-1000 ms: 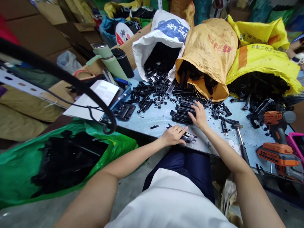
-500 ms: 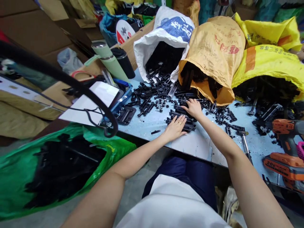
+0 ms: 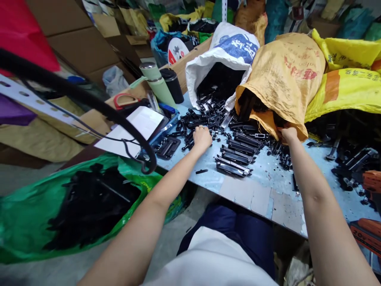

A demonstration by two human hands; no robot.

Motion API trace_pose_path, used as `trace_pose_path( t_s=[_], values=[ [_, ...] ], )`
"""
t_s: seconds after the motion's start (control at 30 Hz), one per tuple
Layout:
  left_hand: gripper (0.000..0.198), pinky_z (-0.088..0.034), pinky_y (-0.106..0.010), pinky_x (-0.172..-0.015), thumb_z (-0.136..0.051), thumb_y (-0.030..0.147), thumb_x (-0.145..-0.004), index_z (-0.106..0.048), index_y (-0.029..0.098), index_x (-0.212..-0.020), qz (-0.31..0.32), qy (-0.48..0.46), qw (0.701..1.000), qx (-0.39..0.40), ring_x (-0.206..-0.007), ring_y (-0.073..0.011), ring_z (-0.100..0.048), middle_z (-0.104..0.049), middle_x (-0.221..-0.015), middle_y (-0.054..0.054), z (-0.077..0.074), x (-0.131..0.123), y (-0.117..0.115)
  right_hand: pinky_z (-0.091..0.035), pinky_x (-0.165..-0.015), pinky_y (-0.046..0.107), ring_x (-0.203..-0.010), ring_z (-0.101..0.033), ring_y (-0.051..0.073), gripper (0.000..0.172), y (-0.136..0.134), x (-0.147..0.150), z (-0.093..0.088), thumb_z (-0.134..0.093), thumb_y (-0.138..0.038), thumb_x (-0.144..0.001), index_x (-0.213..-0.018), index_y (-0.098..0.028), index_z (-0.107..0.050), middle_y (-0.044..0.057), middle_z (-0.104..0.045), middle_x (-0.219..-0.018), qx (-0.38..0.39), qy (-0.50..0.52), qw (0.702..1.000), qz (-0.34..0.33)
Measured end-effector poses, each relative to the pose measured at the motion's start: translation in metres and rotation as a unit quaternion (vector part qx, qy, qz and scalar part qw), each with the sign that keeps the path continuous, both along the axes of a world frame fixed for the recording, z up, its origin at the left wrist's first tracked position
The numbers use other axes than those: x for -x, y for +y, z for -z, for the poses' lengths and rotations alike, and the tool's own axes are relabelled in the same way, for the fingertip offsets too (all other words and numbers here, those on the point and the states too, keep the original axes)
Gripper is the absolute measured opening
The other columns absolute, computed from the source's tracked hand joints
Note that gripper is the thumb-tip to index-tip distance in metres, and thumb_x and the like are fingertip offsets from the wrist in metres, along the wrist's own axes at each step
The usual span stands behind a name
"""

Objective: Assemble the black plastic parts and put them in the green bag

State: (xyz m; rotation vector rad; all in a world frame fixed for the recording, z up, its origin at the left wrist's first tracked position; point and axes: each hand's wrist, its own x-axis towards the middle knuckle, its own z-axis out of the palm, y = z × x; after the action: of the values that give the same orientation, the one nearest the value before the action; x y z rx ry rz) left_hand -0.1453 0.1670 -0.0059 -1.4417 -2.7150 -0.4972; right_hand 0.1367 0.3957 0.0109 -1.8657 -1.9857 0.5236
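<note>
1. Workbench top (image 3: 262,178), pale blue and worn; green bag (image 3: 26,214) of dark pieces on the floor to its left.
2. Black bars (image 3: 235,157) lie in a row on the bench, between the two hands.
3. Left hand (image 3: 202,138) rests knuckles-up on loose black parts (image 3: 208,115), fingers curled down; grip cannot be told.
4. Right hand (image 3: 288,134) is at the mouth of the orange sack (image 3: 282,75), fingers tucked under its edge and hidden.
5. White sack (image 3: 226,51) lies open behind the loose parts; green flask (image 3: 156,83) stands further left.
</note>
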Motion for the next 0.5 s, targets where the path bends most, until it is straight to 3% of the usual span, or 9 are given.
trace_pose_path(
  t_s=[0.13,0.2,0.27,0.33,0.43,0.5],
  values=[
    [0.024,-0.045,-0.048,-0.074,-0.049,0.008,-0.072,-0.060,0.000,-0.093,-0.083,-0.049,0.990,0.106,-0.095,-0.0362,-0.055,-0.060,-0.098,-0.028,0.001,0.015,-0.003,-0.046,-0.053,0.027,-0.062,-0.054,0.014,0.039,-0.035,-0.018,0.002,-0.066,-0.036,-0.068,-0.096,-0.010,-0.058,0.006,-0.059,-0.074,0.085,0.197,0.974,0.066],
    [0.028,-0.045,-0.047,-0.075,-0.043,0.006,-0.075,-0.059,-0.001,-0.097,-0.075,-0.038,0.989,0.120,-0.097,-0.0352,-0.055,-0.058,-0.101,-0.029,0.000,0.012,-0.012,-0.046,-0.055,0.025,-0.063,-0.054,0.011,0.041,-0.063,-0.030,0.002,-0.070,-0.037,-0.063,-0.097,-0.016,-0.058,0.003,-0.061,-0.079,0.131,0.325,0.936,0.040],
    [0.032,-0.044,-0.045,-0.077,-0.035,0.003,-0.077,-0.057,-0.001,-0.100,-0.059,-0.013,0.991,0.116,-0.101,-0.0338,-0.053,-0.057,-0.105,-0.029,-0.003,0.008,-0.021,-0.047,-0.060,0.024,-0.070,-0.057,0.012,0.046,-0.094,-0.042,0.000,-0.072,-0.041,-0.058,-0.097,-0.021,-0.059,0.001,-0.062,-0.086,0.154,0.390,0.908,-0.018],
    [0.034,-0.043,-0.044,-0.081,-0.031,0.003,-0.079,-0.056,-0.001,-0.103,-0.054,0.003,0.993,0.109,-0.104,-0.0330,-0.052,-0.056,-0.108,-0.028,-0.008,0.006,-0.029,-0.047,-0.065,0.026,-0.078,-0.058,0.014,0.051,-0.127,-0.053,-0.004,-0.071,-0.047,-0.056,-0.100,-0.023,-0.060,0.002,-0.063,-0.093,0.159,0.401,0.899,-0.073],
    [0.033,-0.041,-0.044,-0.084,-0.031,0.006,-0.082,-0.054,0.000,-0.104,-0.041,0.010,0.996,0.084,-0.103,-0.0321,-0.052,-0.057,-0.106,-0.025,-0.017,-0.002,-0.043,-0.048,-0.073,0.032,-0.087,-0.057,0.018,0.055,-0.173,-0.074,-0.010,-0.068,-0.050,-0.061,-0.108,-0.023,-0.059,0.005,-0.062,-0.103,0.134,0.321,0.925,-0.153],
    [0.031,-0.042,-0.042,-0.083,-0.032,0.010,-0.084,-0.055,0.004,-0.104,0.033,0.001,0.998,0.052,-0.098,-0.0294,-0.054,-0.060,-0.102,-0.020,-0.019,-0.016,-0.057,-0.047,-0.078,0.035,-0.092,-0.056,0.020,0.053,-0.200,-0.093,-0.012,-0.064,-0.049,-0.067,-0.112,-0.023,-0.058,0.007,-0.061,-0.105,0.096,0.219,0.944,-0.229]
  ],
)
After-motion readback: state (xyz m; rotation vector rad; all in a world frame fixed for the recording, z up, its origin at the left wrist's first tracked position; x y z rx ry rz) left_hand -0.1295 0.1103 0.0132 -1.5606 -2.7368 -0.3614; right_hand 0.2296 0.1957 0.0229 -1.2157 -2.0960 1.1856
